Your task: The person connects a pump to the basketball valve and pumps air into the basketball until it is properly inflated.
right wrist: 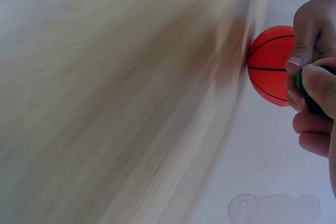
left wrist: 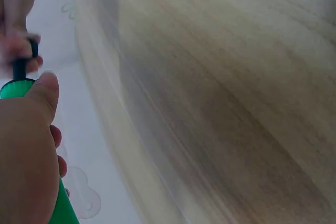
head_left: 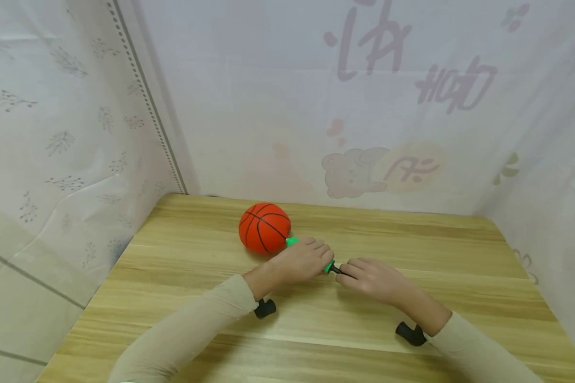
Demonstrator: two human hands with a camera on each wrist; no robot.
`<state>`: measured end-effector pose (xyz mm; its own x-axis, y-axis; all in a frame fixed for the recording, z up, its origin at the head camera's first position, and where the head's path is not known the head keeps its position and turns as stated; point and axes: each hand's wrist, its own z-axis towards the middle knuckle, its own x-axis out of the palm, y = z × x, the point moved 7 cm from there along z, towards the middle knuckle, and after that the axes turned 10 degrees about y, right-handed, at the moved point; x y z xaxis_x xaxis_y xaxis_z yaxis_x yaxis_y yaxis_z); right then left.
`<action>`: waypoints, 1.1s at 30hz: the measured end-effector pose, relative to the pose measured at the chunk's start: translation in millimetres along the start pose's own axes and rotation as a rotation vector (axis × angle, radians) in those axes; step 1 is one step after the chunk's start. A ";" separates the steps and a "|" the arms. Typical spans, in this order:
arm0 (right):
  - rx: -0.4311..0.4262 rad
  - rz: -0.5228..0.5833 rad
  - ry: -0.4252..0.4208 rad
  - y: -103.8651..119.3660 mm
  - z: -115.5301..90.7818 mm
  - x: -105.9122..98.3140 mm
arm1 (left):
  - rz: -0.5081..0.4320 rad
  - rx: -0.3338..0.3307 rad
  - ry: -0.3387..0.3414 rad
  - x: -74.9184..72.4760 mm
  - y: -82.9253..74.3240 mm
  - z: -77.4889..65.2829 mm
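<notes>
My left hand (head_left: 303,260) grips the green barrel of a hand pump (head_left: 292,241), thumb lying along it near the end cap in the left wrist view. The black handle of the pump is in my right hand (head_left: 376,279), its fingers curled round it; a short stretch of black rod (head_left: 335,269) shows between the two hands. An orange-red basketball (head_left: 264,229) with black lines rests on the table, with the pump's tip right at its right side. In the right wrist view the basketball (right wrist: 270,66) appears partly behind my left hand.
The wooden table (head_left: 345,340) ends at a white printed curtain (head_left: 249,106) behind, with more curtain on the left and right. Black wrist-camera mounts (head_left: 265,308) hang under both wrists, close over the tabletop.
</notes>
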<state>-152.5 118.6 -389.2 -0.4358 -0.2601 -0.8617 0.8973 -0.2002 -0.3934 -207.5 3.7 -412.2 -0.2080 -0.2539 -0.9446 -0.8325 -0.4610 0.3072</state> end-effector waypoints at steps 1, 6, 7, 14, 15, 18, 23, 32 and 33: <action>0.000 -0.003 -0.006 -0.8 2.4 0.7 | 0.001 0.001 0.001 -0.5 0.1 -0.5; 0.006 -0.017 -0.017 -0.4 0.8 0.5 | -0.029 0.003 0.000 -2.0 2.3 -1.4; 0.005 -0.019 -0.018 0.8 -2.3 -1.0 | -0.038 0.003 -0.002 -2.1 2.6 -1.3; 0.015 0.044 -0.010 13.4 -34.8 -18.8 | -0.037 0.008 0.004 -2.4 4.1 -1.0; 0.014 0.043 -0.008 15.3 -39.0 -20.8 | -0.039 0.010 0.006 -2.3 4.3 -1.2; 0.014 0.029 -0.012 20.1 -49.7 -26.8 | -0.049 0.017 0.007 -1.6 5.0 -2.6; 0.001 0.012 -0.050 23.6 -58.4 -37.0 | -0.065 0.019 -0.009 -2.0 7.6 -5.9; 0.000 0.028 0.070 13.9 -42.6 -21.3 | -0.025 -0.002 -0.007 1.2 5.7 -2.9; -0.003 0.027 0.072 12.4 -39.0 -18.7 | -0.021 -0.004 -0.005 1.7 5.1 -2.4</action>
<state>-130.4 157.8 -390.5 -0.4055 -0.1966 -0.8927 0.9088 -0.1913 -0.3707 -210.9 -1.1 -412.0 -0.1928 -0.2396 -0.9515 -0.8347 -0.4698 0.2874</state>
